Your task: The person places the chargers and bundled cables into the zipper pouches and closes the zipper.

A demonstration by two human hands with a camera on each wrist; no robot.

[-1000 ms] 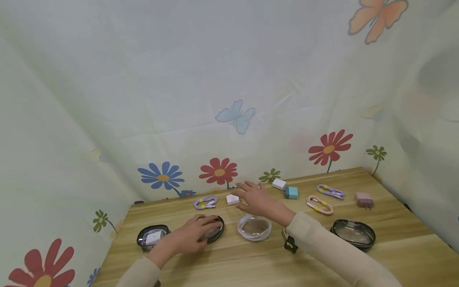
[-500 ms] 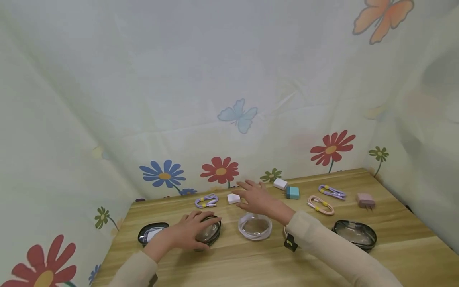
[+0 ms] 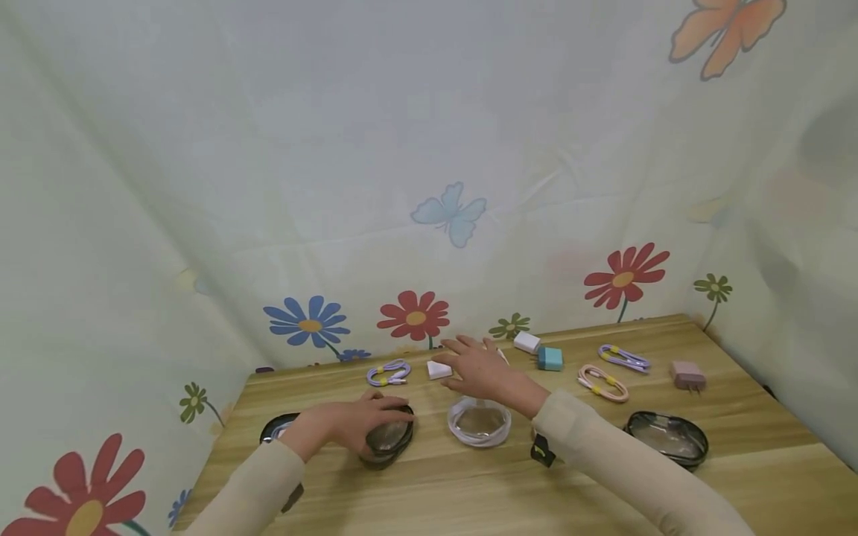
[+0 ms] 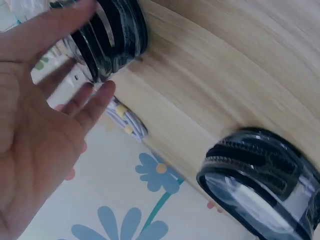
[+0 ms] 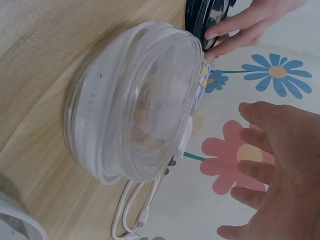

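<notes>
My left hand (image 3: 351, 423) spans a small black-rimmed clear zip case (image 3: 389, 438), thumb on the near side and fingers across the far side. In the left wrist view that black case (image 4: 112, 37) shows between thumb and fingertips. My right hand (image 3: 484, 370) hovers with fingers spread, holding nothing, behind a white-rimmed clear zip case (image 3: 479, 424). Close to its fingertips lies a white charger block (image 3: 439, 370). A white cable (image 5: 132, 210) lies beyond the white-rimmed case, mostly hidden by the right hand in the head view.
Another black case (image 4: 260, 185), with something white inside, stands at left, partly behind my left arm. A third black case (image 3: 666, 438) lies right. Along the back are a purple cable (image 3: 389, 374), a teal charger (image 3: 550, 359), an orange cable (image 3: 603, 383) and a pink charger (image 3: 688, 375).
The black case under my left hand has shifted slightly left and nearer, with the hand changing its placement on it. My right hand has stayed almost still.
</notes>
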